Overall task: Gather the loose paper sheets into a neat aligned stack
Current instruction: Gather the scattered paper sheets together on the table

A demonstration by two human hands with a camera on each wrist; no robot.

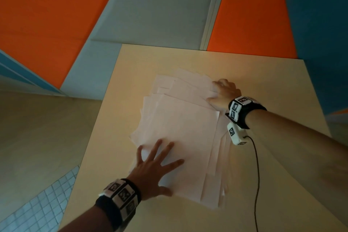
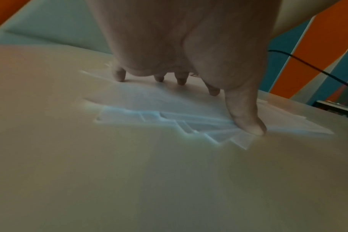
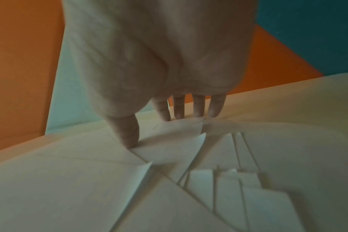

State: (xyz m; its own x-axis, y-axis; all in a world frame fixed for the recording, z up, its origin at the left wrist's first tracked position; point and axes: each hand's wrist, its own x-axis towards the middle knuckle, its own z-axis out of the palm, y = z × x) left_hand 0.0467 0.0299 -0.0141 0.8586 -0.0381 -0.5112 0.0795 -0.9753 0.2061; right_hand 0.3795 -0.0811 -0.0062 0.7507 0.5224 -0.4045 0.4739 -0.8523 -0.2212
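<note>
head view: both hands apparently pressing fanned paper sheets (image 1: 180, 128).

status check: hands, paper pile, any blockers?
Left hand flat, fingers spread on the paper sheets. Right hand at far right corner, fingertips down. Sheets fanned, unaligned. Black cable beside pile.

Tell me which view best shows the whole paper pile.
Head view: the fanned pile of white paper sheets shows whole, misaligned. Left wrist sees only staggered near corners; right wrist only overlapping corners.
</note>
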